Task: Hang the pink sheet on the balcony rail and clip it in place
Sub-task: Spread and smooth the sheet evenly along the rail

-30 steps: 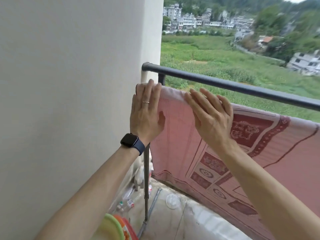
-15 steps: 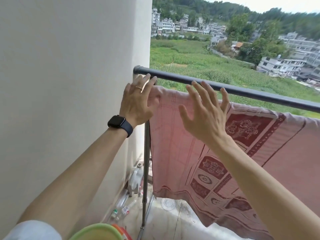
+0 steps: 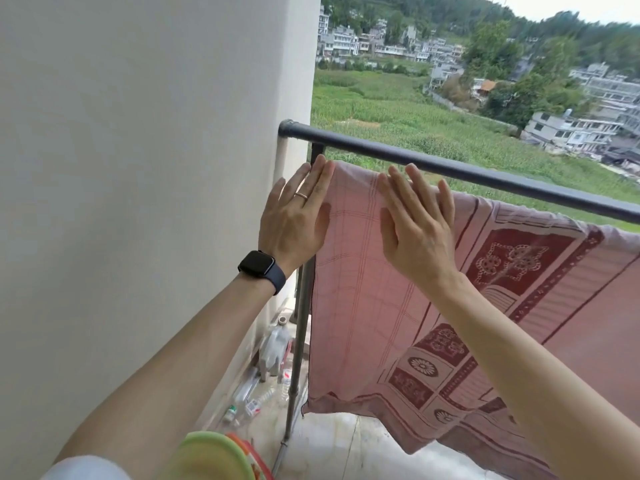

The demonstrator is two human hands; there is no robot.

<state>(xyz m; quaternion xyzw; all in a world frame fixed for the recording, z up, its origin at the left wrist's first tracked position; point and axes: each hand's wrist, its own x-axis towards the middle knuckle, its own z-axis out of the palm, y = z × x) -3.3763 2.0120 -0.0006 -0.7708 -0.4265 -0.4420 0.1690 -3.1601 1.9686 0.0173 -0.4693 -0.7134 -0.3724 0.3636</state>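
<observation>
A pink sheet (image 3: 363, 306) with dark red patterned panels hangs down inside the balcony, its top edge just below the dark metal rail (image 3: 450, 168). My left hand (image 3: 298, 220), wearing a ring and a black watch, is flat with straight fingers at the sheet's left top corner. My right hand (image 3: 419, 223) is spread flat on the upper part of the sheet, a little to the right. No clip is visible.
A white wall (image 3: 138, 202) closes the left side. A thin metal post (image 3: 301, 323) runs down from the rail beside the sheet's left edge. Plastic bottles and clutter (image 3: 266, 368) lie on the floor by the wall. A green and orange object (image 3: 221, 455) sits at the bottom edge.
Both hands have slid down a little from the sheet's top edge and flattened; the sheet's left corner now hangs straighter. The camera has tilted and shifted slightly.
</observation>
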